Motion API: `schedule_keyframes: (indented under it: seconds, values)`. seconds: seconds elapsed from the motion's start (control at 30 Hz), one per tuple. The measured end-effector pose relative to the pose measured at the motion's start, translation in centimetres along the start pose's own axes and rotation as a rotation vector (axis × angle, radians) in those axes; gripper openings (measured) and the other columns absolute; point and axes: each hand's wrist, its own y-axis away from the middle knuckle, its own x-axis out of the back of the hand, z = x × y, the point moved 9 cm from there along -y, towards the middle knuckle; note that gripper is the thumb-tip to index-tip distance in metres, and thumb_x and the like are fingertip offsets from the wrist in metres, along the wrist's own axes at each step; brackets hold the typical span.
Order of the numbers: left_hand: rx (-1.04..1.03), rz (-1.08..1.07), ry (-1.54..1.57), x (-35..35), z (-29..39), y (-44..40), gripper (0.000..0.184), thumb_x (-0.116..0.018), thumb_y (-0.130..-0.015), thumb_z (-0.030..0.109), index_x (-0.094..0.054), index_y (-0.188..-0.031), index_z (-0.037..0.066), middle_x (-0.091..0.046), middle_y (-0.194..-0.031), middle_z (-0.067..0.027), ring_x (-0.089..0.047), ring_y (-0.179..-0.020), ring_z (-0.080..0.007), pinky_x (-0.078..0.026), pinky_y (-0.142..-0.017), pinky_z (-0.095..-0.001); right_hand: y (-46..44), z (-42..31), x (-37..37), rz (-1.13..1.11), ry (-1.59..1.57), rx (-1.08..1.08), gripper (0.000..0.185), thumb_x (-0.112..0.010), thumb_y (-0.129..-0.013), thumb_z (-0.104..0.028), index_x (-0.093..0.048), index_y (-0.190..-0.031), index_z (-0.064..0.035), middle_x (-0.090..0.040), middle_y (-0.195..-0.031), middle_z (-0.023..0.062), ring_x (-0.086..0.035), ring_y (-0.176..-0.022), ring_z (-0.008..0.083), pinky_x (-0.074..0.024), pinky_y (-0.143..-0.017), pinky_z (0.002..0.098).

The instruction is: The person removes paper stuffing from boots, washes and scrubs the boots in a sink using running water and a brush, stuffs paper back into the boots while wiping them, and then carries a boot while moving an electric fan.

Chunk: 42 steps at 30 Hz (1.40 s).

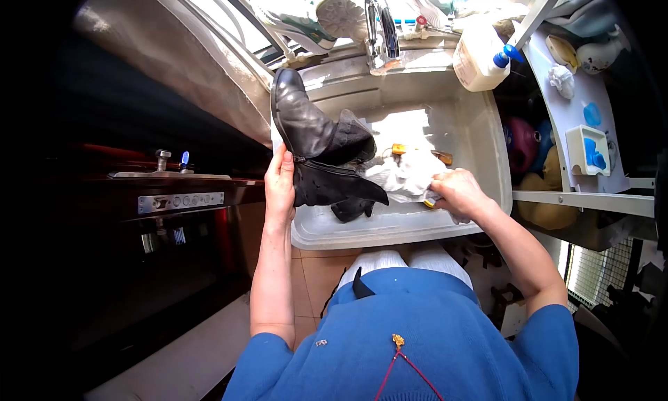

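Observation:
My left hand (280, 185) grips a black leather ankle boot (304, 126) at the left side of the sink, its toe pointing up and away and its unzipped shaft hanging open. Bunched in my right hand (459, 192) is a white cloth (402, 177), which reaches toward the boot's opening; whether it touches the boot I cannot tell. A small yellow bit shows under the right fingers. Lower in the sink (362, 239) lies another black piece (351, 209), perhaps a second boot, mostly hidden. Behind the cloth is an orange-brown handle-like object (442, 156), partly covered.
A chrome faucet (381, 39) rises at the sink's back, with light-coloured shoes (299, 25) beside it. A pump bottle (479, 61) stands on the back right corner. To the right is a white shelf (567, 112) with small items; a dark cabinet (181, 205) is on the left.

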Motion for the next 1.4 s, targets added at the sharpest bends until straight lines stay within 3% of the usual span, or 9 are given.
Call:
schedule_keyframes:
  seconds: [0.17,0.3,0.73,0.9,1.0,1.03,1.13,1.3,1.4]
  values:
    - [-0.097,-0.063,0.073,1.8,2.8,0.7,0.06,-0.041,-0.097,0.043,-0.035,-0.137,-0.002,-0.048,-0.132,-0.0132,-0.049,-0.119,-0.0231,-0.039,-0.102,-0.0357,3.2,10.4,1.1,0.317,-0.563,-0.555,0.021,-0.068,-0.079,-0.022,-0.067,-0.09,-0.0039,-0.065,-0.076,0.0132,-0.064,-0.071,0.0201,-0.0491,-0.068,0.0319]
    - [-0.187,-0.086,0.062,1.2,2.8,2.3,0.069,-0.047,-0.093,0.049,-0.032,-0.138,-0.001,-0.045,-0.136,-0.0116,-0.047,-0.122,-0.0224,-0.036,-0.104,-0.0356,2.7,8.2,1.5,0.448,-1.73,-0.461,0.026,-0.057,-0.091,-0.019,-0.058,-0.108,0.001,-0.064,-0.094,0.0051,-0.061,-0.08,0.0083,-0.0499,-0.07,0.0219]
    - [0.148,-0.086,0.573,-6.8,-0.4,4.0,0.052,-0.032,-0.1,0.042,-0.038,-0.136,0.004,-0.05,-0.131,-0.0111,-0.05,-0.118,-0.0229,-0.042,-0.099,-0.0358,-1.3,-13.0,11.4,0.284,-0.383,0.472,0.062,-0.083,-0.052,-0.027,-0.055,-0.104,-0.0092,-0.048,-0.125,0.0094,-0.04,-0.124,0.0279,-0.0269,-0.102,0.0484]
    - [0.259,-0.006,0.617,-8.0,-3.2,5.4,0.051,-0.04,-0.098,0.038,-0.038,-0.134,0.002,-0.051,-0.128,-0.0117,-0.051,-0.117,-0.0228,-0.043,-0.097,-0.0358,-2.1,-13.2,12.8,0.521,-0.155,0.494,0.056,-0.081,-0.056,-0.028,-0.053,-0.099,-0.0063,-0.059,-0.103,0.0082,-0.054,-0.107,0.0252,-0.0318,-0.098,0.044]
    - [0.29,-0.018,0.463,-7.1,-3.4,4.9,0.049,-0.032,-0.101,0.037,-0.039,-0.131,-0.001,-0.053,-0.125,-0.0127,-0.054,-0.113,-0.0222,-0.044,-0.096,-0.0345,-2.2,-11.8,11.6,0.303,-0.358,0.436,0.066,-0.083,-0.055,-0.04,-0.052,-0.098,0.0,-0.057,-0.107,0.0149,-0.052,-0.109,0.031,-0.0338,-0.095,0.0417]
    - [0.283,-0.009,0.463,-6.7,-4.0,4.5,0.047,-0.033,-0.101,0.036,-0.042,-0.129,-0.002,-0.054,-0.124,-0.0131,-0.055,-0.111,-0.0216,-0.045,-0.095,-0.0337,-3.3,-11.1,8.9,-0.103,-0.404,0.324,0.078,-0.083,-0.056,-0.041,-0.051,-0.113,0.0026,-0.053,-0.116,0.0189,-0.048,-0.115,0.0339,-0.0332,-0.099,0.043]
    - [0.322,0.038,0.472,-6.8,-4.9,4.8,0.045,-0.035,-0.101,0.034,-0.044,-0.127,-0.002,-0.055,-0.122,-0.0132,-0.056,-0.109,-0.0212,-0.046,-0.094,-0.0332,-2.8,-10.0,9.4,-0.073,-0.83,0.568,0.089,-0.075,-0.066,-0.028,-0.033,-0.137,0.0033,-0.043,-0.129,0.0237,-0.04,-0.124,0.0344,-0.0284,-0.106,0.04]
    - [0.352,0.04,0.386,-7.1,-5.5,5.1,0.044,-0.036,-0.101,0.033,-0.045,-0.126,-0.001,-0.057,-0.118,-0.0131,-0.058,-0.106,-0.021,-0.047,-0.093,-0.033,-0.7,-3.6,7.5,-0.387,-1.457,0.056,0.05,-0.059,-0.075,-0.004,-0.052,-0.123,0.0058,-0.058,-0.115,0.0127,-0.057,-0.101,0.0177,-0.0444,-0.091,0.0302]
    - [0.34,0.134,0.371,-5.6,-5.9,5.2,0.046,-0.037,-0.1,0.037,-0.047,-0.123,-0.001,-0.059,-0.116,-0.0128,-0.06,-0.102,-0.0215,-0.049,-0.089,-0.0335,1.2,1.5,8.1,-0.063,-1.819,0.002,0.048,-0.058,-0.073,0.001,-0.054,-0.12,0.0061,-0.063,-0.11,0.0103,-0.06,-0.101,0.0151,-0.0464,-0.09,0.0285]
